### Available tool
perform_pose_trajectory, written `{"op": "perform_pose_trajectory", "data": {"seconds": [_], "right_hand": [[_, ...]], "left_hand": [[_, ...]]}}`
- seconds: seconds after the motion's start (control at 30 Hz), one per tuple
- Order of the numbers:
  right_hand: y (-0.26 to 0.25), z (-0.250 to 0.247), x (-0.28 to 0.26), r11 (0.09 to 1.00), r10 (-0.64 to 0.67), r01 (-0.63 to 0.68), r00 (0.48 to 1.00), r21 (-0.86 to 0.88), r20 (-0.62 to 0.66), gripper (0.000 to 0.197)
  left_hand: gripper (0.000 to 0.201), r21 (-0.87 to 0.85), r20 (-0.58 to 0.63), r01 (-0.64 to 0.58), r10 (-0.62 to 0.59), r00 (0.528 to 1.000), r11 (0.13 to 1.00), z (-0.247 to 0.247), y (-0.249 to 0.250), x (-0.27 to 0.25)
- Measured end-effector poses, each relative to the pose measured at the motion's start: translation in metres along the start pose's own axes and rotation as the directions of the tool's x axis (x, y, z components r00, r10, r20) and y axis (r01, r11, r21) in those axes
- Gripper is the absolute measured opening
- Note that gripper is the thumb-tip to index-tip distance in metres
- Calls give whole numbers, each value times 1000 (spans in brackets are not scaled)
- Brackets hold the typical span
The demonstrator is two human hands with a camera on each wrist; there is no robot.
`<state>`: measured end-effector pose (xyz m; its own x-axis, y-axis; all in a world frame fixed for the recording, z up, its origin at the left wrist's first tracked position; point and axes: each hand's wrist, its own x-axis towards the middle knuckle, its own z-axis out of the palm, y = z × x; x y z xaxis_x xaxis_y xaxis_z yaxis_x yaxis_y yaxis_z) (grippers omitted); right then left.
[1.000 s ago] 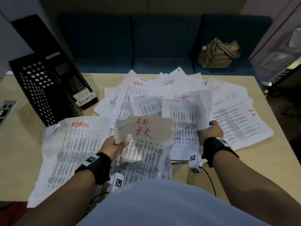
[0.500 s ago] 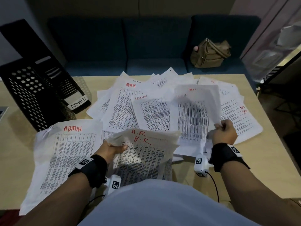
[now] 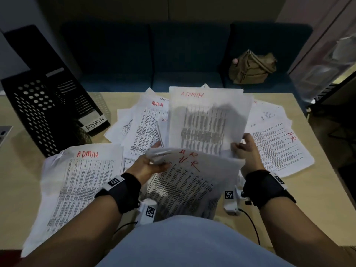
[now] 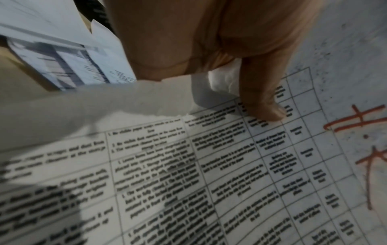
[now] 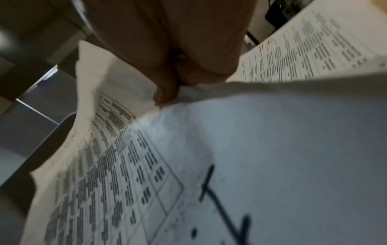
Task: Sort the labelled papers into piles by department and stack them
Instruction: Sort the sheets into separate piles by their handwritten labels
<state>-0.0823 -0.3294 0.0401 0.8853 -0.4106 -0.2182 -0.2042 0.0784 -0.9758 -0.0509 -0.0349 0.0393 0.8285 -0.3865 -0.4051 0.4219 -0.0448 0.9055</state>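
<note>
My left hand grips a bundle of HR sheets by its left edge, thumb on the printed top page. My right hand pinches the lower right corner of an ADMIN sheet and holds it raised above the loose papers, its fingers clamped on the edge. An ADMIN pile lies flat at the near left of the table. More loose ADMIN papers are spread across the middle, and HR papers lie at the right.
A black perforated file tray with an ADMIN label stands at the back left. A dark blue sofa runs behind the wooden table, with a tan bag on it. Bare table shows at the near right.
My right hand lifted the ADMIN sheet off the spread and raised it toward the middle. My left hand kept hold of the HR bundle, which now lies lower and flatter.
</note>
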Motion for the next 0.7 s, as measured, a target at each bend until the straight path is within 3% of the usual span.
{"op": "perform_pose_trajectory", "data": {"seconds": [0.1,0.13,0.23,0.27,0.33,0.4,0.5,0.6,0.7], "right_hand": [[8,19,-5,972,178,-199,971,125,162,18],[13,25,-6,978,171,-188,971,87,165,18],[29,32,-9,980,-61,78,993,-183,96,22],[35,31,-11,970,-87,103,993,-221,79,27],[38,31,-17,982,48,-25,992,-188,119,60],[43,30,-23,961,275,-265,917,-72,289,93],[47,33,-34,938,306,-347,835,8,458,113],[52,44,-44,946,323,-307,850,-107,417,97],[61,52,-46,941,311,-267,925,-207,218,41]], "left_hand": [[44,5,-15,16,-16,1000,1000,5,-4,4],[39,2,-68,28,-28,997,1000,6,-7,6],[23,95,-242,45,-20,970,994,6,-15,7],[21,123,-270,54,-19,963,991,5,-19,7],[20,113,-306,70,-32,952,991,1,-26,7],[23,93,-335,89,-53,941,992,-1,-29,5],[30,51,-392,106,-78,917,993,-3,-33,3],[18,98,-413,116,-65,908,988,-3,-31,-5],[19,155,-435,128,-49,899,980,-10,-29,-12]]}}
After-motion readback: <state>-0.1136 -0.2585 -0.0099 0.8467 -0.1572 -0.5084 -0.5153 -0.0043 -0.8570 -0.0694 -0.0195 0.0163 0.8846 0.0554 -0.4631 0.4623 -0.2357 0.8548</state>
